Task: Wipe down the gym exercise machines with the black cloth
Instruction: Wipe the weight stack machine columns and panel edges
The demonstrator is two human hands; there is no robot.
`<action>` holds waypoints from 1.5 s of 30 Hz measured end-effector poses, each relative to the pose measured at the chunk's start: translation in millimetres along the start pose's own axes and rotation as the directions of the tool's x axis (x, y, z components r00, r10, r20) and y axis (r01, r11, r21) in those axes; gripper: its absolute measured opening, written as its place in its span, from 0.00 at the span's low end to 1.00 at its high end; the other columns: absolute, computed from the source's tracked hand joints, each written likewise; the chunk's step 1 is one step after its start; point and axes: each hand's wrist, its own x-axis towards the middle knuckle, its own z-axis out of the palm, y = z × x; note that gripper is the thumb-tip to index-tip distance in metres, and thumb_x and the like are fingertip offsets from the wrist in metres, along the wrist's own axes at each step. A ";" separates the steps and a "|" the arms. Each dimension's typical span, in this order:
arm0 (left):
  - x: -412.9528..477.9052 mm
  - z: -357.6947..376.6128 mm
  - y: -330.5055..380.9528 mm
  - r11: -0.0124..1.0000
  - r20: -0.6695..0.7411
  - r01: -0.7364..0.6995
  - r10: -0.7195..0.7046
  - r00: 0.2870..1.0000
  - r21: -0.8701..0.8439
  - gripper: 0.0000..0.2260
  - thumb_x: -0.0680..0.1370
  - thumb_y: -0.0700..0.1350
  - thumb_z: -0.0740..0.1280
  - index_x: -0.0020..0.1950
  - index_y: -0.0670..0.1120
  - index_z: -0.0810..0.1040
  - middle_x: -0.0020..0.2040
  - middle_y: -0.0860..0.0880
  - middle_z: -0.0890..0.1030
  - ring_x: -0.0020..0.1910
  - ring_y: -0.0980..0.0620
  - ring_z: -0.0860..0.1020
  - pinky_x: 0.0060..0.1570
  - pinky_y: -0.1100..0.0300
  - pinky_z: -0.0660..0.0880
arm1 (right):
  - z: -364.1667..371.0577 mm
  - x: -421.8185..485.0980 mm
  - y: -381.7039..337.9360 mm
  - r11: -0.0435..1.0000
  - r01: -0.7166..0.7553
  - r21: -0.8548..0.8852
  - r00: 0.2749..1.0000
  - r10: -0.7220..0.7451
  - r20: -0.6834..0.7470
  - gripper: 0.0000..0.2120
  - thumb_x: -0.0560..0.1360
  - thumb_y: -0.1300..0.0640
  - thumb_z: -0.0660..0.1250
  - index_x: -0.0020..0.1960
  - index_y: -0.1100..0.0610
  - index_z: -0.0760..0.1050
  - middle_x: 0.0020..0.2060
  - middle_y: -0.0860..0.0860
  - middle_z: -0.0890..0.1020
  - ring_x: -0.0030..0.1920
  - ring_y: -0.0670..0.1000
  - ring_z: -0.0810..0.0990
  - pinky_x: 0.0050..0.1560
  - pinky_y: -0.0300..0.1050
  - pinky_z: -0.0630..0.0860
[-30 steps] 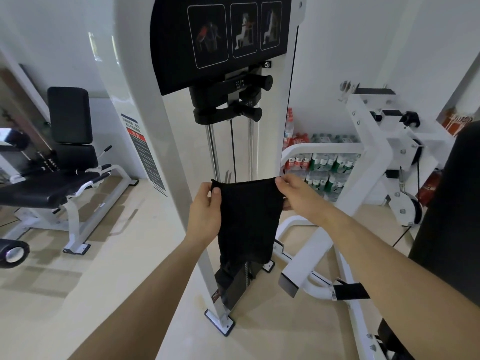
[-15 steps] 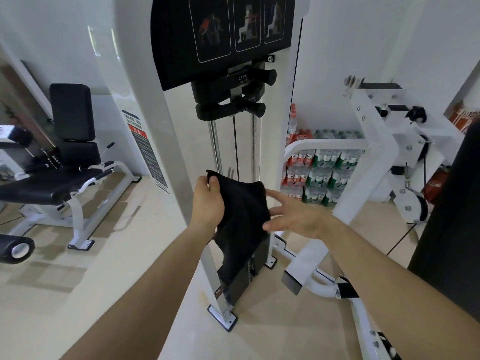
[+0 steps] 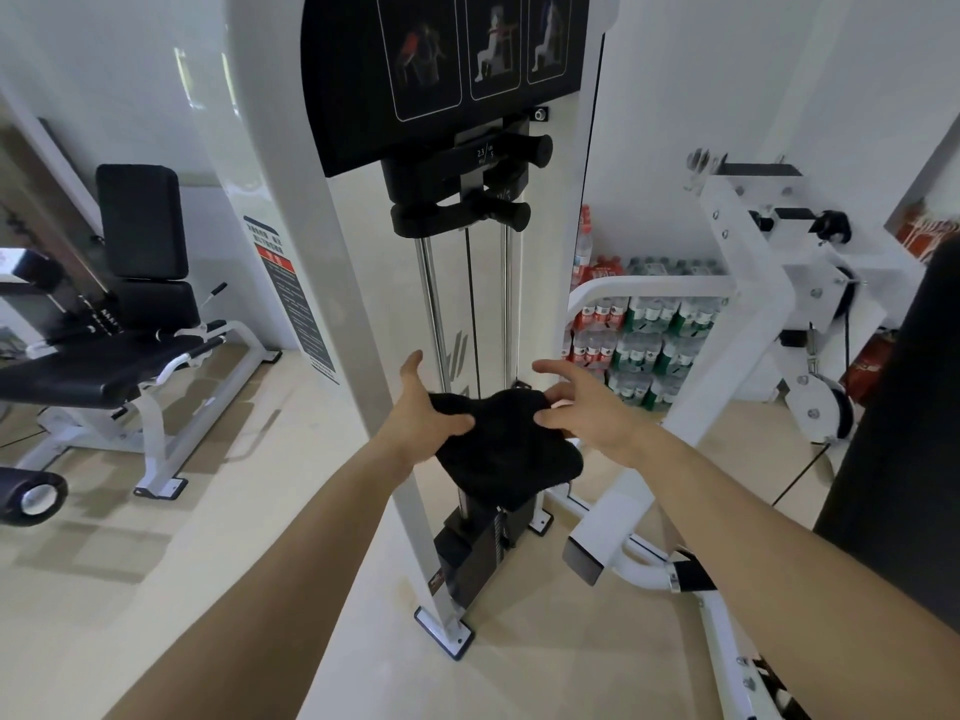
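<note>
the black cloth [image 3: 506, 452] hangs bunched in the air between the two hands, in front of the open middle of the weight-stack machine [image 3: 332, 252]; whether it touches the machine cannot be told. the left hand [image 3: 421, 413] has its fingers straight and pointing up, with the thumb laid across the cloth's left edge, clamping it against the palm. the right hand [image 3: 589, 410] is spread wide, its index finger stretched out free. its thumb tip and one bent finger meet the cloth's upper right edge, but whether they pinch it cannot be told. the cloth's lower edge sags above the black weight stack [image 3: 475, 553]. behind the hands two chrome guide rods [image 3: 430, 304] run up to black selector knobs [image 3: 535, 150] under a black placard [image 3: 441, 70] with three exercise figures. the white upright [image 3: 363, 366] stands just left of the left wrist and ends in a foot plate [image 3: 444, 628] on the beige floor [image 3: 208, 537]. to the right a white angled frame arm [image 3: 743, 345] slants down close by the right forearm, its cut end near the weight stack, so the gap on that side is narrow. farther right a black pad [image 3: 904, 407] fills the picture's edge. packs of bottled water [image 3: 654, 330] are stacked by the back wall beyond the frame arm. on the left a broad stretch of floor lies between the upright and a black padded bench [image 3: 109, 361], well apart from the hands.
</note>
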 end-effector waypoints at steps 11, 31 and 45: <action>-0.8 -0.5 -3.0 0.860 -0.145 0.025 0.057 0.988 0.510 0.40 0.78 0.39 0.67 0.82 0.51 0.45 0.66 0.37 0.72 0.53 0.40 0.77 0.48 0.52 0.75 | -6.5 2.5 -5.2 0.958 0.015 -0.286 1.000 -0.019 -0.008 0.25 0.73 0.68 0.71 0.64 0.47 0.75 0.50 0.53 0.77 0.47 0.54 0.81 0.49 0.48 0.82; -8.4 9.0 -10.1 0.667 0.152 -0.262 0.220 0.964 0.697 0.14 0.72 0.49 0.77 0.55 0.47 0.82 0.48 0.52 0.78 0.49 0.51 0.77 0.45 0.62 0.73 | -7.2 -7.2 -12.0 0.742 0.139 -0.656 0.990 -0.109 0.086 0.13 0.68 0.59 0.80 0.50 0.50 0.82 0.45 0.42 0.81 0.47 0.42 0.79 0.51 0.40 0.76; -11.5 -5.9 -2.2 0.842 -0.213 -0.251 0.388 0.897 0.477 0.06 0.79 0.50 0.69 0.53 0.50 0.79 0.44 0.51 0.82 0.43 0.51 0.81 0.43 0.55 0.80 | 17.7 -7.0 -31.1 0.984 -0.043 0.173 0.999 0.037 0.036 0.20 0.74 0.42 0.71 0.61 0.51 0.78 0.53 0.53 0.85 0.56 0.57 0.83 0.61 0.60 0.78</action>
